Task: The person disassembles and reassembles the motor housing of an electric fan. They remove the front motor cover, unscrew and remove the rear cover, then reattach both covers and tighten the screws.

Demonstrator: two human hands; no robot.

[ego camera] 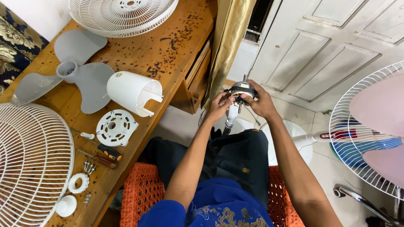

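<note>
Above an orange woven stool (139, 197) and dark-trousered knees, bare fan motor (241, 90) gripped between both hands at the top of a white stand pole (232, 117). Left hand (219, 106) closed on the motor's near-left side, fingers curled against the housing; right hand (259, 101) clamped over its right side, thumb laid across the top. Both hands close together, with only the motor between them. Shaft jutting up from the motor, dark wires trailing below it toward the lap. To the left, on a wooden table (168, 46), nearest first: small white cap (66, 205), toothed white ring nut (78, 183), loose screws (89, 167), two screwdrivers (105, 154) side by side, round white perforated plate (116, 127). White wire fan guard (31, 164) overhanging the table's near-left edge. Farther along, white motor cover (134, 93) on its side, open end facing right, just beside a grey three-blade fan propeller (69, 75). At the far end, second white wire guard (123, 14) lying flat. To the right, well apart from the hands, standing fan (372, 130) with pink blades inside a white cage, its white round base (294, 145) on the tiled floor. Beyond, white panelled door (336, 46) and gold curtain (229, 42).
</note>
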